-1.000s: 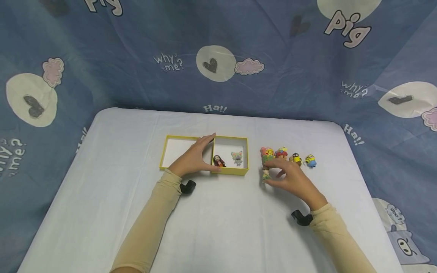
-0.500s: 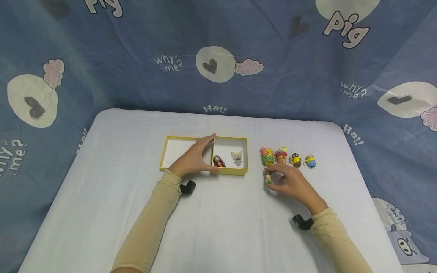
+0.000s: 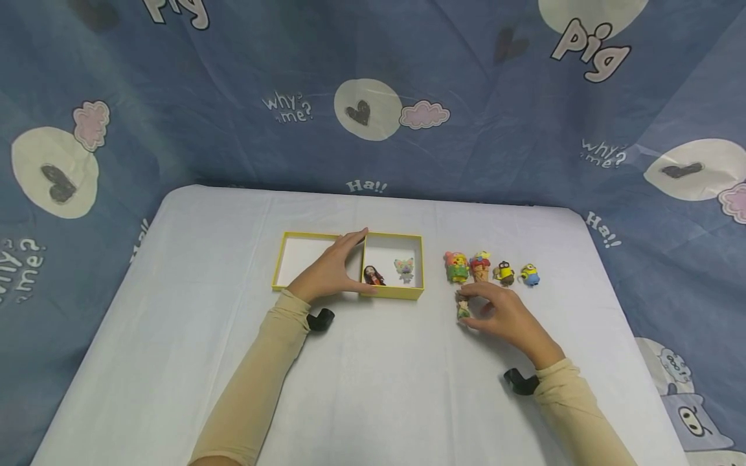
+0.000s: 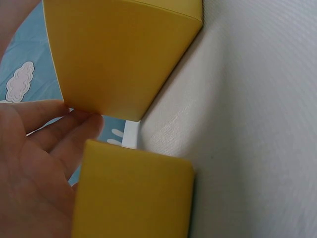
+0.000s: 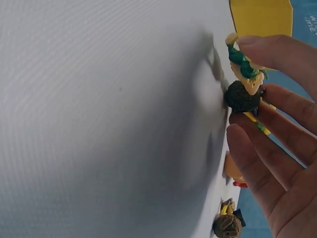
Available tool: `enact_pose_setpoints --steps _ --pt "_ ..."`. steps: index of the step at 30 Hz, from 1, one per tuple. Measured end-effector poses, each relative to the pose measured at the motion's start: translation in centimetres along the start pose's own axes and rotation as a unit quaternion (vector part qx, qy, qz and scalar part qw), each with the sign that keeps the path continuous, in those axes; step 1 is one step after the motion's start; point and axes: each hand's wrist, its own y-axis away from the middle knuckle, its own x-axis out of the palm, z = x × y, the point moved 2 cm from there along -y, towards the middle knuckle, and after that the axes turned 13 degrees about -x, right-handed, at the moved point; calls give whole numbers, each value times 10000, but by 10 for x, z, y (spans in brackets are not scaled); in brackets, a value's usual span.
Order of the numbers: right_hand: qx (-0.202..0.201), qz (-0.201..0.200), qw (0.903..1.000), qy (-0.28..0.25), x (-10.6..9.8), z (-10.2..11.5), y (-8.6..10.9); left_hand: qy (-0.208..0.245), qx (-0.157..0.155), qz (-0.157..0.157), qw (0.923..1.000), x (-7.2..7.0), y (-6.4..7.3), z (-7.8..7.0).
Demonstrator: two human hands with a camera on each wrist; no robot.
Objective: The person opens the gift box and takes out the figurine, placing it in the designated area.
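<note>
My left hand spans the near box of two open yellow boxes, thumb at its front wall and fingers at its back corner. In the head view this right-hand yellow box contains a dark-haired doll figurine and a pale grey, pink-eared figurine. My right hand pinches a small figurine in green between thumb and fingertips. Its dark, bushy hair and green clothing show in the right wrist view, where the figurine has its feet at my thumb.
The other yellow box adjoins on the left, partly behind my hand. Beyond my right hand stand a pink-and-green figurine, an ice-cream-cone figurine and two minion figurines, one dark-topped, one blue. Patterned blue cloth hangs behind.
My right hand has moved slightly right and toward me with the green figurine, uncovering more of the figurine row. My left hand stays on the box.
</note>
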Motion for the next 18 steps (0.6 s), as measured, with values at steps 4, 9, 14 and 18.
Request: enact_pose_setpoints --steps 4,9,14,18 --pt "-10 8 9999 133 0 -1 1 22 -19 0 10000 0 0 0" --pt "-15 68 9998 207 -1 -1 1 19 -25 -5 10000 0 0 -1" --pt "3 78 9998 207 0 0 1 15 7 -27 10000 0 0 -1" --pt "21 80 9996 255 0 0 2 -23 -3 -46 10000 0 0 0"
